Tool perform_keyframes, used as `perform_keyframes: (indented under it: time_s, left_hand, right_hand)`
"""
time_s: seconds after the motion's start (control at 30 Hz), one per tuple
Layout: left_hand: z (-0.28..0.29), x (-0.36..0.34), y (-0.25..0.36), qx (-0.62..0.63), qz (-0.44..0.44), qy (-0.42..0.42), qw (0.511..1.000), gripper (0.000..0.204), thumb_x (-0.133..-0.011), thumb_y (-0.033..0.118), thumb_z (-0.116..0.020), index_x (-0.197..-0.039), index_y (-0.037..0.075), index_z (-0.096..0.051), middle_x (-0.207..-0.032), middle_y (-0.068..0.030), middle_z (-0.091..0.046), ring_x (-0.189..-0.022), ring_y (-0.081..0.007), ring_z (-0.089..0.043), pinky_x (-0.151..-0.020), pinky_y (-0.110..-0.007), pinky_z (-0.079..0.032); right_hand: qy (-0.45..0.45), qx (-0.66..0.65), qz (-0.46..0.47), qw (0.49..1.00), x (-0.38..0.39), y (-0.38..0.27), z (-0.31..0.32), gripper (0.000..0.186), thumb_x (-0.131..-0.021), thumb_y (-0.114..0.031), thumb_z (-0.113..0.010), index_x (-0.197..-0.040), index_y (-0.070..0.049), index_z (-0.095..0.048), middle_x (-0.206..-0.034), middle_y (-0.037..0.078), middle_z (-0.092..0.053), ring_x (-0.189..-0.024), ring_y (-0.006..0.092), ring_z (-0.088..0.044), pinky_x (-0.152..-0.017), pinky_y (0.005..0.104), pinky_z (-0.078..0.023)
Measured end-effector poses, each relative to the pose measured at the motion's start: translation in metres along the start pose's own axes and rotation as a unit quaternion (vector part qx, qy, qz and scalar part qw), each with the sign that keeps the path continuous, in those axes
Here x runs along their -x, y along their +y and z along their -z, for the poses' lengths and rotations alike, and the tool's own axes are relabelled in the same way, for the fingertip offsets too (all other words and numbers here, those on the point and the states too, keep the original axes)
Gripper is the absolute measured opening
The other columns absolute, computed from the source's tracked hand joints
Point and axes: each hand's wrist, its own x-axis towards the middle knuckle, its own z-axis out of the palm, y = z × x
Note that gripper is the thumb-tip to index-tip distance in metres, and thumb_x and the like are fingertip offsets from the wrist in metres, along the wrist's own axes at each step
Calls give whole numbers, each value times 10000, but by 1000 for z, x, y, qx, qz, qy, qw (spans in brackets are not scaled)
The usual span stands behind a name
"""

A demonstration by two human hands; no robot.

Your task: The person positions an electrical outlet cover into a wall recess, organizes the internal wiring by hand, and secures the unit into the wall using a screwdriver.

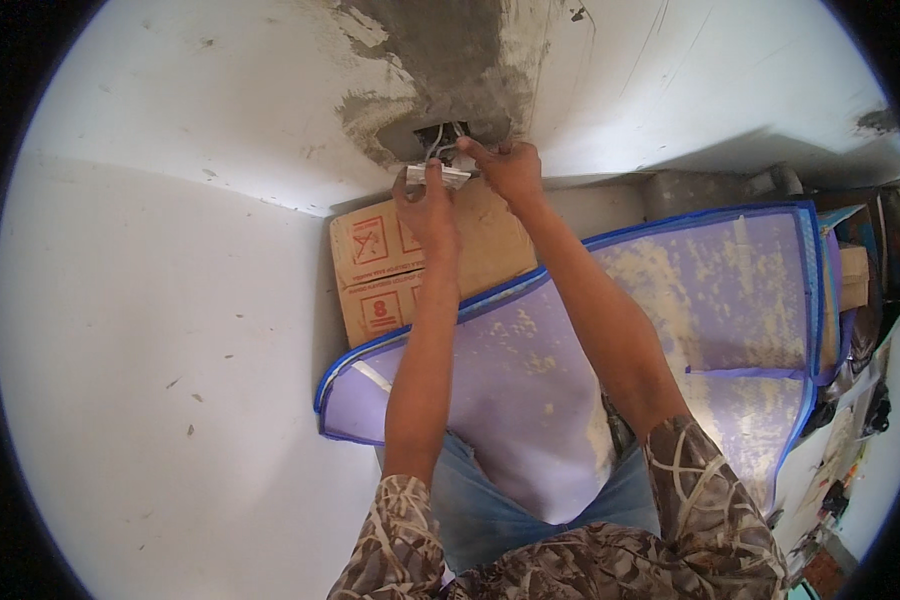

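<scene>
In the head view, my left hand (422,200) grips a white rectangular fitting (447,176), apparently a switch or socket plate, just below a square recess (423,134) in the wall. Pale wires (438,137) come out of that dark opening. My right hand (505,170) has its fingers closed at the wires, right of and slightly above the fitting; the exact fingertip contact is small. Rough grey plaster (450,50) surrounds the opening and runs upward from it.
A brown cardboard box (370,270) lies below my hands. Worn purple padded sheets with blue edging (730,290) lean beneath my forearms and over my legs. A white wall (140,330) stands at left. Boxes, bags and clutter (852,275) are piled at right.
</scene>
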Motion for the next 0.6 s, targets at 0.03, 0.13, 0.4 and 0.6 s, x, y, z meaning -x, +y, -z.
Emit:
perform_keyframes:
  time_s: [0.03, 0.13, 0.4, 0.6]
  left_hand:
    - [-5, 6, 1, -11, 6, 4, 1000, 616, -861, 213, -730, -1335, -23, -414, -995, -107, -617, -794, -134, -594, -608, -270, -489]
    - [-5, 11, 4, -13, -16, 21, 1000, 602, -867, 203, -723, -1334, -18, -413, -1004, -112, -614, -791, -138, -590, -601, -260, -478]
    - [-18, 13, 3, 19, 30, 70, 997, 640, -865, 277, -740, -1348, 19, -408, -1139, -131, -583, -960, -182, -584, -756, -310, -494]
    - [6, -4, -8, 79, 100, -21, 992, 611, -844, 340, -764, -1284, 34, -473, -1122, -97, -601, -979, -175, -583, -769, -303, -488]
  right_hand:
    - [1, -51, -52, 997, -3, 7, 1, 417, -776, -344, -819, -638, 14, -655, -522, 42, -572, -433, 164, -510, -468, 292, -427]
    - [10, -185, -83, 979, 0, -1, -13, 425, -744, -326, -854, -608, -7, -608, -542, 28, -542, -472, 144, -494, -472, 278, -399]
    - [-11, -177, -91, 980, 0, -4, -14, 379, -800, -332, -787, -696, -1, -634, -638, 60, -597, -582, 162, -541, -530, 331, -413]
    - [-77, 293, 341, 890, 25, -29, 41, 459, -833, -171, -626, -1287, -198, -559, -632, 144, -628, -618, 302, -637, -538, 369, -478]
